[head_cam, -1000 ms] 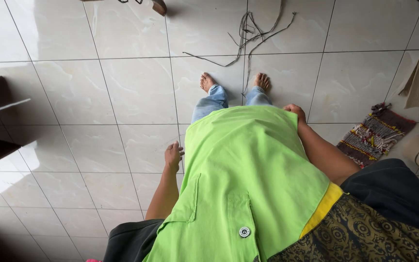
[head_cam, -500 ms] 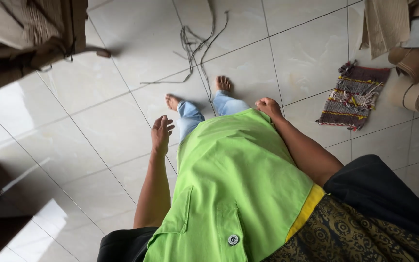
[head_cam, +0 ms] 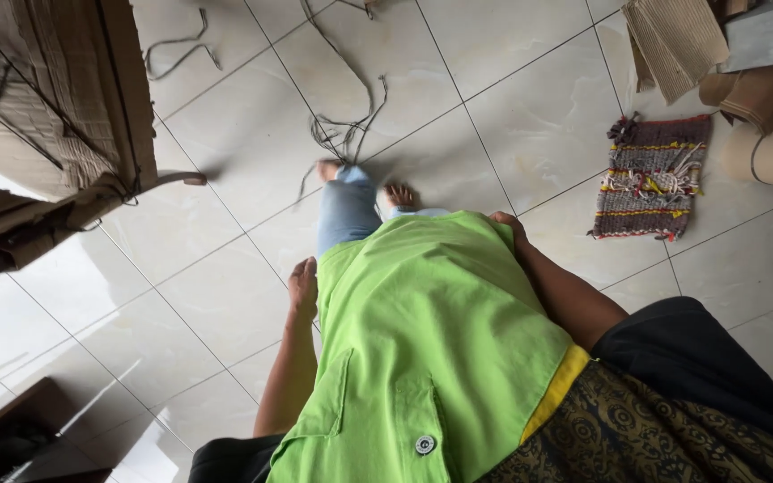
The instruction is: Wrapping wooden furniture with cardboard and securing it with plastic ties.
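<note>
Head view showed the left hand point(head_cam: 302, 284) hanging open and empty beside the green shirt point(head_cam: 431, 331). The right hand point(head_cam: 510, 229) rested against the shirt's hem, its fingers mostly hidden, above the tiled floor point(head_cam: 225, 295).

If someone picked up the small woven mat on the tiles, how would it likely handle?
The mat would probably flop, since it looks like thin woven yarn with loose fringe. It is likely light for its size, lying flat. Pushed, it might slide easily on the glossy tile floor.
</note>
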